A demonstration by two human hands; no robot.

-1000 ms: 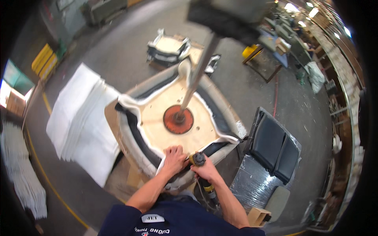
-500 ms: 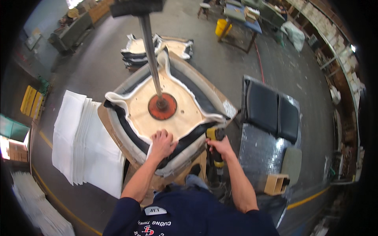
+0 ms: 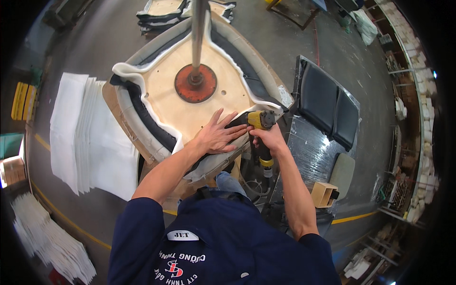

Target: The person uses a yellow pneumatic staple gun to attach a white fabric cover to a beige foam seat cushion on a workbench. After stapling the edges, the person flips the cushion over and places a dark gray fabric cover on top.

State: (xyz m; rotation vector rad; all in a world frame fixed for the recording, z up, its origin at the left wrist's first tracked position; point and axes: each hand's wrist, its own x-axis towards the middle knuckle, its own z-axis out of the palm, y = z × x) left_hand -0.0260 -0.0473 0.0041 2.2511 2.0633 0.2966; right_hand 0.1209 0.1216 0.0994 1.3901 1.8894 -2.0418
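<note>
Tool (image 3: 259,119): nose left, long handle running back from seat (image 3: 159,97)
Right hand (image 3: 270,138): wrapped around tool
Left hand (image 3: 214,137): spread on seat's near edge

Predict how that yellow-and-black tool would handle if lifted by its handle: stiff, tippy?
Likely stiff: the tool shows no sag in the right hand. It may feel top-heavy and want to tip, since its head looks bulkier than its slim handle.
</note>
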